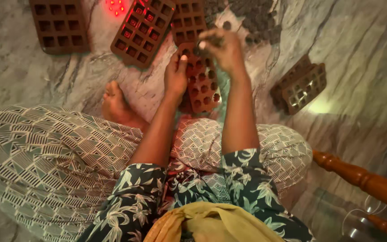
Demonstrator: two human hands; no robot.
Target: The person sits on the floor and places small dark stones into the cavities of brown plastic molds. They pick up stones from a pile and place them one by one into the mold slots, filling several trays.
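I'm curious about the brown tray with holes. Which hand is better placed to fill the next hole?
Probably the right hand: it hovers pinched above the mould, while the left hand rests on its edge.

This looks like a room in a home, used for small-scale sweet making on the floor. The marble floor [359, 40], grey-white with dark veins, serves as the work surface, and a person sits on it cross-legged in patterned house clothes, one bare foot [115, 104] showing. Brown silicone chocolate moulds lie scattered about: a square-cavity mould [59, 24] at upper left, another [142, 29] lit by red light, a round-cavity mould [201, 83] in front of the knees, and a small stack of moulds [303, 85] to the right. A turned wooden furniture leg [363, 179] crosses the lower right corner.
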